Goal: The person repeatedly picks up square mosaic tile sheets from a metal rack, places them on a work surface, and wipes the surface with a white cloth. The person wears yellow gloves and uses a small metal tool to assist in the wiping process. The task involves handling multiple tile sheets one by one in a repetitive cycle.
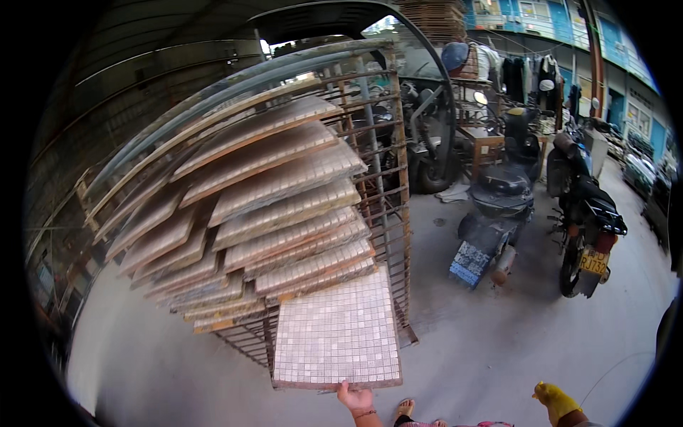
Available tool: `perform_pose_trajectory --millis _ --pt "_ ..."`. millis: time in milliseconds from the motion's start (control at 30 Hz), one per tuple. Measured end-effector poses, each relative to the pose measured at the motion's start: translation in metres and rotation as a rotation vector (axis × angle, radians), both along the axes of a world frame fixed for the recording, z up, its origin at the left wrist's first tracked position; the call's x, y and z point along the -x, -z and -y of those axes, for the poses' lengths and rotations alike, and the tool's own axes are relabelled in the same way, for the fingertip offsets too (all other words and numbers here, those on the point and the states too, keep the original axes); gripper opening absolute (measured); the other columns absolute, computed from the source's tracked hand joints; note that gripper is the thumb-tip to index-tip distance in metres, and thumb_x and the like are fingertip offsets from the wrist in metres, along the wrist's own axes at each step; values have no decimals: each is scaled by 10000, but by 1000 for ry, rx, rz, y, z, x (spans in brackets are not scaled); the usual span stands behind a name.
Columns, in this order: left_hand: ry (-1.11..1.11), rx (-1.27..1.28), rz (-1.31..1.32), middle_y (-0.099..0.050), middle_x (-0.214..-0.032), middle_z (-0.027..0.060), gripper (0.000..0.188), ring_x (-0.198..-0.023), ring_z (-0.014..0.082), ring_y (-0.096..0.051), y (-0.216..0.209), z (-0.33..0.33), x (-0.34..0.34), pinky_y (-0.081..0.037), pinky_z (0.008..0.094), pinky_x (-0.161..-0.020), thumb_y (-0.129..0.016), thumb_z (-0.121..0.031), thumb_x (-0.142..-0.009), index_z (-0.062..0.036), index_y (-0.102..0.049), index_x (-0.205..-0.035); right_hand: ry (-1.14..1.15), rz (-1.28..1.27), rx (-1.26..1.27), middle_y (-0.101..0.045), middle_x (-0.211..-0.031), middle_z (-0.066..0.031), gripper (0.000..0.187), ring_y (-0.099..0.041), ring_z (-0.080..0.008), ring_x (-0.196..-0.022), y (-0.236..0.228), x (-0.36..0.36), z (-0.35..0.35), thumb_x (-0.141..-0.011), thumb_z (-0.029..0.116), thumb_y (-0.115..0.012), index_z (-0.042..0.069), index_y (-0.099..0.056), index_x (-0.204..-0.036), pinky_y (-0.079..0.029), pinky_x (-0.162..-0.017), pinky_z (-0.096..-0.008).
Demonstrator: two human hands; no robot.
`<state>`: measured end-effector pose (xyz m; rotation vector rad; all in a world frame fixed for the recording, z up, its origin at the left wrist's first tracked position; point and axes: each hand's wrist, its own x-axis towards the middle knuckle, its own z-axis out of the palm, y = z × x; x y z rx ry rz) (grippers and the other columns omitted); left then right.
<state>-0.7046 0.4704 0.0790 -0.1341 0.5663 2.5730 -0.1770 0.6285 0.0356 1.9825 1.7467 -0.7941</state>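
Observation:
My bare left hand [354, 398], with a bracelet at the wrist, is closed on the near edge of a board of small square mosaic tiles [338, 331]. The thumb lies on the tiled face and the other fingers are hidden underneath. This pale board slopes down from a rusty metal rack [402, 213], its far end close to the lowest visible boards. Several similar tiled boards [288, 171] lie in overlapping tiers on the rack. Away to the right, my right hand [556, 401] wears a yellow glove; its fingers are loosely bent, with nothing visible in them.
A dark scooter [501, 192] and a motorcycle [589, 206] stand on the concrete floor [455, 341] to the right. Behind the rack is a canopied vehicle [432, 171]. My feet [405, 408] show at the lower edge. Clothes [516, 78] hang farther back.

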Motion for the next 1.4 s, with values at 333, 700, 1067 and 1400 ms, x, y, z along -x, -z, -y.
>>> perform_pose_trajectory --millis 333,700,1067,1400 --pt "41 41 -148 -439 -1316 85 679 -1199 263 -400 18 -65 72 -310 416 -1013 -596 -282 -726 -21 -379 -1314 146 6 152 -613 -1054 -192 488 -526 -382 -1043 -35 70 -12 -897 356 -269 56 -646 -971 -387 -926 -431" --pt "12 65 -159 -419 -1343 116 684 -1213 270 -402 30 -139 119 -281 391 -1044 -615 -297 -777 -12 -346 -1337 180 -146 80 -632 -953 -207 494 -571 -361 -965 -13 98 -6 -886 384 -296 46 -656 -906 -418 -866 -424" --pt "21 -3 -107 -381 -1375 144 635 -1237 277 -386 12 -172 149 -280 397 -1061 -607 -271 -848 8 -324 -1343 181 -143 134 -639 -967 -185 489 -576 -346 -964 -12 122 18 -915 365 -269 52 -643 -941 -429 -860 -402" --pt "48 -56 -47 -480 -1302 90 672 -1149 233 -477 39 -180 175 -373 373 -999 -731 -263 -724 -35 -429 -1279 327 -107 200 -631 -1009 -187 484 -559 -345 -1003 -10 120 63 -912 362 -289 50 -659 -907 -420 -878 -403"
